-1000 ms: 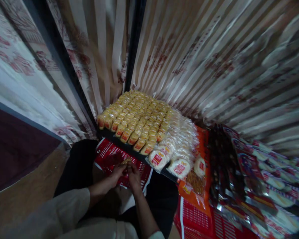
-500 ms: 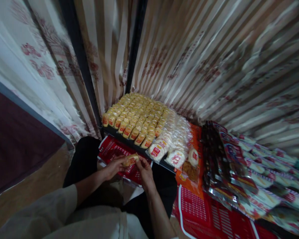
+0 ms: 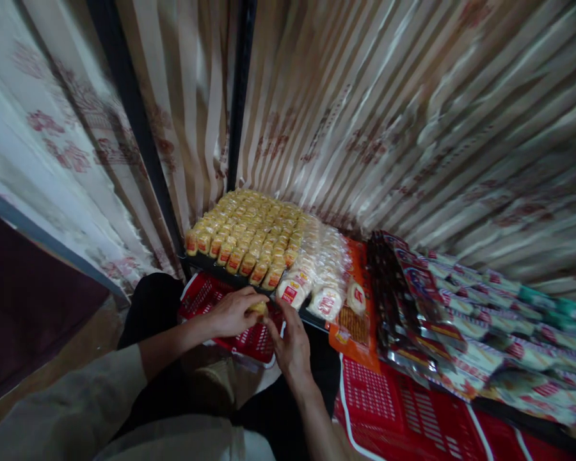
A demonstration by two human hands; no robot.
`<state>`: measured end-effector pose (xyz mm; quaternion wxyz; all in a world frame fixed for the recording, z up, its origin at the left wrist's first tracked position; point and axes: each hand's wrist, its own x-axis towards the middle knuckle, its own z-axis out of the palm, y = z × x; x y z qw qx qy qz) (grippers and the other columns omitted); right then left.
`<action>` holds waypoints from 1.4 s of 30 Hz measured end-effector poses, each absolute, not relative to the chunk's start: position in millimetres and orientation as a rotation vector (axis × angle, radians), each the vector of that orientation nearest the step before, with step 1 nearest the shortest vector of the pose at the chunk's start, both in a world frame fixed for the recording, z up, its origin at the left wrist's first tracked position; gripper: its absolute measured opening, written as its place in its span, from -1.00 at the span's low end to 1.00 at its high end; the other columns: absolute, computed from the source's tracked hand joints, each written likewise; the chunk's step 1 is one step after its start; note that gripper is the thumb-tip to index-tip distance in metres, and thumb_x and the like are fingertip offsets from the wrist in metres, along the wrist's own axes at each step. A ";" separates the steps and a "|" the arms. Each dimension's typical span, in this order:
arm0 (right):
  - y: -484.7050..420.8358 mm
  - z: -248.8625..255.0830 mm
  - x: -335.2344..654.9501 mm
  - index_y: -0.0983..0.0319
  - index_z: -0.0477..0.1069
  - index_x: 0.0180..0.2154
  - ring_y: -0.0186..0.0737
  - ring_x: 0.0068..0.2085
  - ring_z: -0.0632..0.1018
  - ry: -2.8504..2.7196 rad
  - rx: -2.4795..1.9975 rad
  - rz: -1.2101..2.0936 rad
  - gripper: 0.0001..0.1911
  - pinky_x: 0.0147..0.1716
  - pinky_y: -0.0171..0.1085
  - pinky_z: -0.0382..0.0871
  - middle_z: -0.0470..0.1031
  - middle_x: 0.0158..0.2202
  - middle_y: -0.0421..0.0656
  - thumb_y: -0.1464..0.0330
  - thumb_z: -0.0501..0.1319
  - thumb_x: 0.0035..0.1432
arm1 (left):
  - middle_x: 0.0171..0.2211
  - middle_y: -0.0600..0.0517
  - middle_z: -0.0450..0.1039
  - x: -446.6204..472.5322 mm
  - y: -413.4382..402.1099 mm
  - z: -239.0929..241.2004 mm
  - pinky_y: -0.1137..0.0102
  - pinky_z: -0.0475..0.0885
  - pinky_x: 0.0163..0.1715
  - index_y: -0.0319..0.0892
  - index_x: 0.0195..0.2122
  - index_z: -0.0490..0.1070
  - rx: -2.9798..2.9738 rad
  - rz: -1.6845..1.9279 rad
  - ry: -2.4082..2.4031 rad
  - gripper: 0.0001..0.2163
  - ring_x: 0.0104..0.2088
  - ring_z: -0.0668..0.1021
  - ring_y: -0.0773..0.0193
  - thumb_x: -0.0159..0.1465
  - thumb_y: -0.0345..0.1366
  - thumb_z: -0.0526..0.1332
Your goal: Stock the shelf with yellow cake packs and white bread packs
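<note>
My left hand (image 3: 235,312) is closed around a small yellow wrapped cake (image 3: 258,308), mostly covered by the fingers. Close to the cake's right end is my right hand (image 3: 292,342), thumb and forefinger apart; whether the thumb touches the wrapper is hard to see. Just beyond both hands, rows of the same yellow wrapped cakes (image 3: 249,234) stand packed on a dark shelf (image 3: 206,264). To their right are rows of white round wrapped cakes (image 3: 326,302). Below my hands sits a red plastic basket (image 3: 204,296) with a white rim.
An orange packet (image 3: 352,352), dark brown packets (image 3: 393,307) and white-and-red packets (image 3: 475,358) lie farther right on the shelf. Under them is another red basket (image 3: 413,410). Patterned curtains (image 3: 365,115) hang behind, with dark upright posts (image 3: 237,96) at the left.
The cake is turned and more hidden by my left hand, which has moved right and up. My right hand's fingers have spread from their pinch on its end. The view has shifted slightly right.
</note>
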<state>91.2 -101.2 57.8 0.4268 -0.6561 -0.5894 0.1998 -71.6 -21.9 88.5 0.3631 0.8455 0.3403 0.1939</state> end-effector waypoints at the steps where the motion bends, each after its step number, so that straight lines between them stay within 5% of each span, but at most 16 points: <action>1: -97.9 66.2 95.1 0.20 0.33 0.06 -0.11 0.05 0.43 -1.549 -1.597 0.508 -0.55 0.07 -0.10 0.29 0.44 0.02 -0.03 0.23 0.17 0.13 | -0.15 0.00 0.39 -68.3 -18.3 94.9 0.36 0.39 -0.10 -0.12 -0.01 0.36 2.215 0.498 0.848 -0.65 -0.16 0.49 0.23 0.15 -0.44 0.13; 5: -84.9 85.6 111.4 0.16 0.32 0.08 -0.15 -0.06 0.50 -1.620 -1.554 0.510 -0.58 -0.04 -0.14 0.38 0.47 -0.03 -0.05 0.25 0.12 0.18 | -0.08 -0.02 0.40 -48.9 -10.9 101.6 0.31 0.37 -0.03 -0.12 0.02 0.29 2.189 0.665 0.800 -0.60 -0.10 0.47 0.21 0.14 -0.46 0.15; 10: -71.4 86.7 141.1 0.24 0.35 0.03 -0.20 -0.27 0.52 -1.428 -1.677 0.384 -0.53 -0.24 -0.19 0.43 0.48 -0.19 -0.04 0.14 0.11 0.15 | -0.06 -0.08 0.36 -25.1 -20.0 83.3 0.33 0.48 -0.18 -0.18 0.02 0.25 1.953 0.885 0.949 -0.65 -0.28 0.53 0.31 0.18 -0.46 0.07; 15: -46.1 92.1 161.7 0.28 0.36 -0.07 -0.21 -0.37 0.50 -1.160 -1.791 0.226 -0.47 -0.36 -0.24 0.39 0.47 -0.34 -0.10 0.02 0.10 0.09 | 0.16 -0.23 0.19 0.0 -39.7 51.9 0.14 0.22 0.18 -0.28 0.08 0.22 2.127 0.640 0.921 -0.56 0.19 0.27 0.04 0.14 -0.47 0.08; 19: -20.9 91.4 160.7 0.25 0.36 -0.17 -0.22 -0.42 0.50 -1.123 -1.847 0.258 -0.50 -0.44 -0.29 0.34 0.47 -0.38 -0.13 -0.01 0.08 0.05 | 0.31 -0.21 -0.09 18.7 -47.9 34.2 0.12 0.11 0.24 -0.31 0.11 0.21 2.141 0.544 0.975 -0.52 0.29 0.05 -0.03 0.12 -0.45 0.10; 24: 2.0 77.2 159.2 0.23 0.33 -0.22 -0.22 -0.40 0.49 -1.190 -1.839 0.279 -0.58 -0.39 -0.28 0.33 0.46 -0.38 -0.15 0.03 0.04 0.08 | 0.27 -0.24 0.01 28.8 -47.6 26.5 0.07 0.11 0.24 -0.37 0.09 0.26 2.158 0.501 0.963 -0.52 0.30 -0.04 -0.07 0.09 -0.46 0.10; 32: 11.6 73.4 157.5 0.19 0.31 -0.34 -0.29 -0.45 0.44 -1.331 -2.000 0.226 -0.74 -0.46 -0.34 0.17 0.45 -0.45 -0.21 0.15 0.02 0.14 | 0.22 -0.26 0.13 38.6 -45.8 14.8 0.06 0.00 0.28 -0.38 0.10 0.27 2.311 0.629 0.860 -0.51 0.28 0.09 0.01 0.09 -0.48 0.08; 42: 14.8 67.5 153.3 0.18 0.38 -0.08 -0.17 -0.30 0.49 -1.624 -2.216 0.041 -0.69 -0.39 -0.29 0.26 0.50 -0.34 -0.09 0.22 0.06 0.19 | 0.30 -0.13 -0.04 33.5 -42.8 19.4 0.10 0.07 0.26 -0.27 0.12 0.27 2.280 0.564 0.858 -0.41 0.31 -0.06 -0.02 -0.01 -0.54 0.11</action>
